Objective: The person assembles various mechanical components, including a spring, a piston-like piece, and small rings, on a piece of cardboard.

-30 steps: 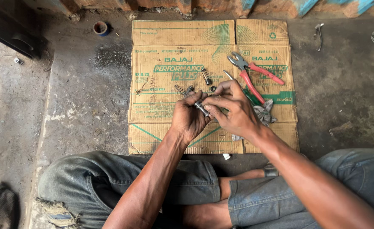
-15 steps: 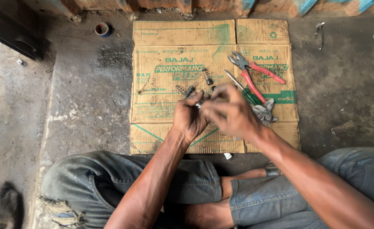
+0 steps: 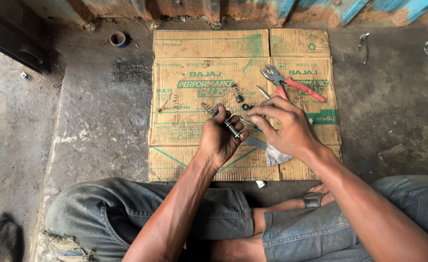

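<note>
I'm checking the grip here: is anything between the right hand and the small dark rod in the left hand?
Nothing visible does. The right hand hovers close beside the dark rod held in the left hand.

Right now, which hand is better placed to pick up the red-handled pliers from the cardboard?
Right. The right hand is free of that part and lies just below the red-handled pliers, while the left hand is farther away and holds a small dark cylindrical part.

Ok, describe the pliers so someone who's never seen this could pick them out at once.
Find the flattened cardboard sheet on the concrete floor. Near its upper right, beyond the right hand, lie the pliers. Their red handles set them apart from the small springs and dark rings nearby.
</note>
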